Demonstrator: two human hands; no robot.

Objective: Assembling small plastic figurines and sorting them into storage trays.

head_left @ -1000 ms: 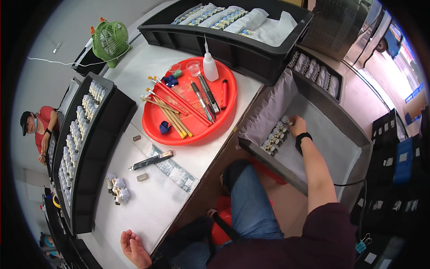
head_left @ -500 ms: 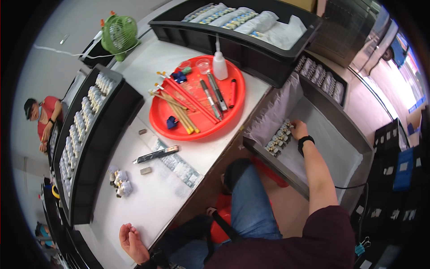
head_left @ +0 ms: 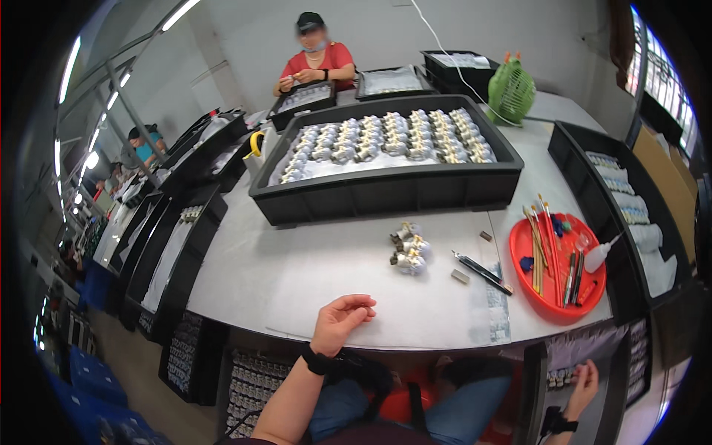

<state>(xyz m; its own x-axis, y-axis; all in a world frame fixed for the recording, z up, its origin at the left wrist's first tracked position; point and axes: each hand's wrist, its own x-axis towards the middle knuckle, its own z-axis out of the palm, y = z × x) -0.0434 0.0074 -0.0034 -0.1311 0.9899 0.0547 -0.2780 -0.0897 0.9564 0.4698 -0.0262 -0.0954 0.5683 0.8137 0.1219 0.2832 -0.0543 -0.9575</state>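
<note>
My left hand hovers over the near edge of the white table, loosely curled. Its thumb is a little apart from the fingers, and nothing shows between them. Beyond it lies a small cluster of white-and-yellow figurines with dark bases. At the lower right my right hand is in a dark lined tray, its fingers stretched upward and apart. Close to its fingertips stands a short row of similar small figurines. No figurine is visibly held by the right hand.
A black crate holds rows of figurines across the table. A red round tray carries brushes, pens and a squeeze bottle. Nearby lie a black craft knife and small grey blocks. A green fan and a person are behind.
The view has swung left and up toward the far crate. My right hand's fingers have come away from the figurines in the side tray. The left hand remains over the table.
</note>
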